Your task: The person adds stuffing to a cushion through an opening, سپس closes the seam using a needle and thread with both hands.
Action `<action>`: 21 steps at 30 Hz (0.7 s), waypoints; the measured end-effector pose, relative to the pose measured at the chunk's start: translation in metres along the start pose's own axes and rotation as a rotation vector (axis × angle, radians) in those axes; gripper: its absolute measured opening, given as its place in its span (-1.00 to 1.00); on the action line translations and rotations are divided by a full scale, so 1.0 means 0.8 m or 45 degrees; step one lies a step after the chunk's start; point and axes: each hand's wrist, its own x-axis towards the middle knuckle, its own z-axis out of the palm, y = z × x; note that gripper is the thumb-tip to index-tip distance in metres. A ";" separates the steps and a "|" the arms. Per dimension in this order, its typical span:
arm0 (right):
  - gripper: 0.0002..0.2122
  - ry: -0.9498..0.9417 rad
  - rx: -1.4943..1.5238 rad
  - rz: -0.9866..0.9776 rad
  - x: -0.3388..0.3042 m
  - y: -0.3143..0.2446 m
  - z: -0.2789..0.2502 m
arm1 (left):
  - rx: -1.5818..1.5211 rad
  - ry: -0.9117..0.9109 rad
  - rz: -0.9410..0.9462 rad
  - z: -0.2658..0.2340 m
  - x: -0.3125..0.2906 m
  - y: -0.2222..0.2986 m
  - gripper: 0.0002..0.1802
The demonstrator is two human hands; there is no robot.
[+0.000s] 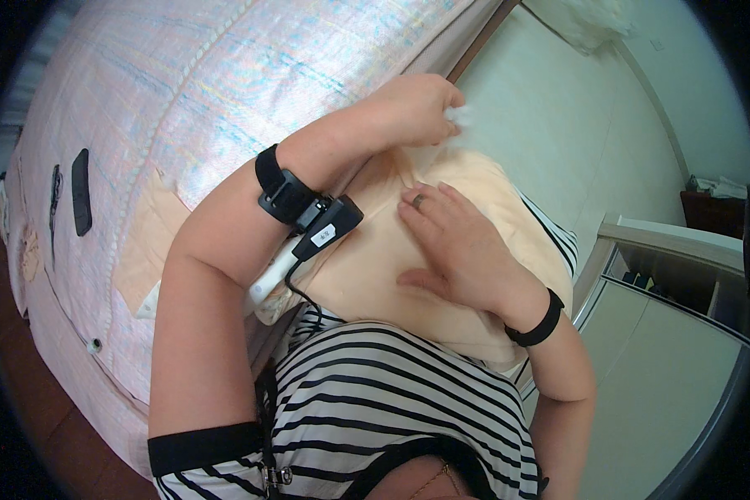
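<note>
A peach-coloured cloth is spread over my lap. My left hand is closed at its far edge, beside the bed. From its fingertips pokes a white fluffy tuft, blurred, its lower part fading over the cloth. My right hand, with a ring on one finger, lies on the cloth, fingers stretched out and thumb apart. A white rod-like thing shows partly below my left forearm, its kind hidden. Another peach cloth piece lies on the bed by my left elbow.
A bed with a shiny pale patterned cover fills the left side. On it lie a black oblong object and a thin dark cord. At right stands a pale cabinet with an open shelf. Light floor lies beyond my knees.
</note>
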 end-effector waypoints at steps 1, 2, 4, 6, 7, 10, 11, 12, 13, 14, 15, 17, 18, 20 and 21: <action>-0.37 0.029 0.034 0.041 0.002 0.001 -0.001 | 0.077 -0.004 0.022 -0.003 -0.002 0.002 -0.64; -0.40 0.125 0.123 0.209 0.001 0.008 0.000 | 0.096 0.000 0.031 -0.004 -0.003 0.003 -0.63; -0.44 0.311 0.303 0.544 -0.006 0.027 0.003 | 0.130 0.008 0.044 -0.005 -0.004 0.005 -0.61; -0.50 0.436 0.427 0.825 0.007 0.043 -0.005 | 0.137 0.011 0.062 -0.004 -0.006 0.004 -0.61; -0.53 0.508 0.488 0.979 0.014 0.051 -0.009 | 0.143 0.002 0.083 -0.002 -0.004 0.005 -0.61; -0.60 0.421 0.909 0.899 0.035 0.076 -0.007 | 0.040 -0.160 0.205 0.003 -0.001 0.003 -0.56; -0.73 0.475 0.968 0.827 0.040 0.080 0.003 | 0.033 -0.143 0.208 0.003 -0.002 0.006 -0.48; -0.76 0.423 1.024 0.932 0.042 0.086 0.003 | 0.026 -0.126 0.212 0.004 -0.006 0.010 -0.39; -0.79 0.365 1.088 1.023 0.046 0.091 0.002 | 0.027 -0.103 0.203 0.001 -0.011 0.012 -0.31; -0.82 0.304 1.151 1.114 0.048 0.093 0.002 | 0.041 -0.016 0.220 -0.003 -0.015 0.011 -0.25; -0.85 0.355 1.243 1.109 0.047 0.090 -0.001 | 0.056 0.071 0.239 -0.006 -0.019 0.008 -0.19; -0.90 0.448 1.427 1.099 0.045 0.084 -0.005 | 0.006 0.121 0.139 -0.008 -0.025 0.001 -0.14; -0.90 0.423 1.447 1.080 0.043 0.088 -0.003 | -0.056 0.084 0.022 -0.008 -0.027 -0.003 -0.15; -0.89 0.386 1.483 1.039 0.035 0.103 0.004 | -0.135 -0.006 -0.183 0.004 -0.033 -0.017 -0.15; -0.89 0.400 1.530 1.030 0.034 0.104 0.007 | -0.157 -0.056 -0.278 0.020 -0.038 -0.032 -0.15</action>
